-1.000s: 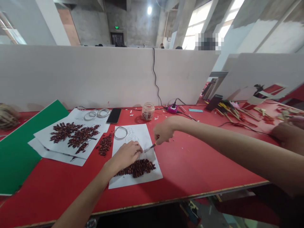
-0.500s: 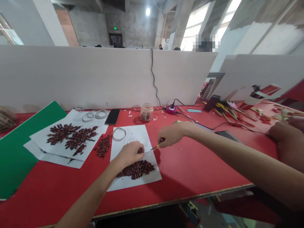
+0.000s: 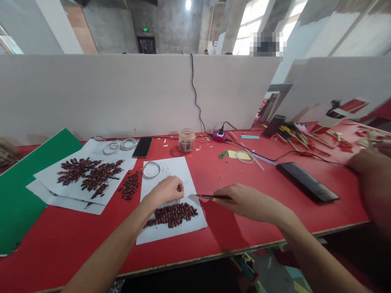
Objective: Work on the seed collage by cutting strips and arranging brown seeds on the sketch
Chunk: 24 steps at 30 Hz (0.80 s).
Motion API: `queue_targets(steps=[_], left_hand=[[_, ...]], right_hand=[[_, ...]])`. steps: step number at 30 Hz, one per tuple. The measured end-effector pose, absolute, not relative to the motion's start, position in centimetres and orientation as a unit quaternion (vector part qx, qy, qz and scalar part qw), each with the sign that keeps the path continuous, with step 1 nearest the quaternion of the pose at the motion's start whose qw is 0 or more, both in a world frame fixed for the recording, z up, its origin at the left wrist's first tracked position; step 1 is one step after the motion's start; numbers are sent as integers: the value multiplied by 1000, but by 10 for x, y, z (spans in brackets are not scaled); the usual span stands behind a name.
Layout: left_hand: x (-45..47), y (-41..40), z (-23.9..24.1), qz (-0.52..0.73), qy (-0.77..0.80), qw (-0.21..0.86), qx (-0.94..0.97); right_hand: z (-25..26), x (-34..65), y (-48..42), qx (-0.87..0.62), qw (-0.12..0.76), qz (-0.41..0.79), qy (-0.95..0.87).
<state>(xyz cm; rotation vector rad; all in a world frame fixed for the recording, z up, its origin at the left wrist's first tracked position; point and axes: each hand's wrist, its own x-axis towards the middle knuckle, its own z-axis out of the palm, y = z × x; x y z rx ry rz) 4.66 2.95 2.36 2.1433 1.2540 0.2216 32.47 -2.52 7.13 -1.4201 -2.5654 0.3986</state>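
Observation:
My left hand (image 3: 168,189) is closed in a pinch above the white sheet (image 3: 191,226); whatever lies between its fingertips is too small to make out. Rows of glossy dark brown seeds (image 3: 175,214) cover the sheet just below that hand. Faint line drawing shows on its upper part, where a pale coiled ring (image 3: 151,170) rests. From the right, my right hand (image 3: 241,199) grips a slim pointed tool (image 3: 206,196) with a black and yellow handle. Its thin metal tip points left, close to my left fingertips. Loose seeds (image 3: 130,185) are heaped left of the sheet.
Seed-covered sheets (image 3: 94,175) overlap a green board (image 3: 18,211) at left. Behind stand a phone (image 3: 142,147), a glass jar (image 3: 187,140) and a purple power adapter (image 3: 219,135). A dark flat case (image 3: 307,182) lies right; another person's arm (image 3: 372,175) reaches in beyond it.
My right hand has shifted right and lower, and its tool now lies nearly level. Yellow paper and a clear ring behind it have come into view. My left hand keeps its pinch.

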Motion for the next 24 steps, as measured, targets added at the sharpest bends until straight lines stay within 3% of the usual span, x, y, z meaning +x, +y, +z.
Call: queue_targets(steps=[4,15,24], left_hand=[[43,36,22,73,455,335,822],[39,35,17,80,447,345,821],[36,32,11,99,445,379,805]], right_hand=[[69,322,-38,-507,110,214,-828],[13,308,-39,-540,328,202,-748],[-3,325,-39,-506,280,89,-811]])
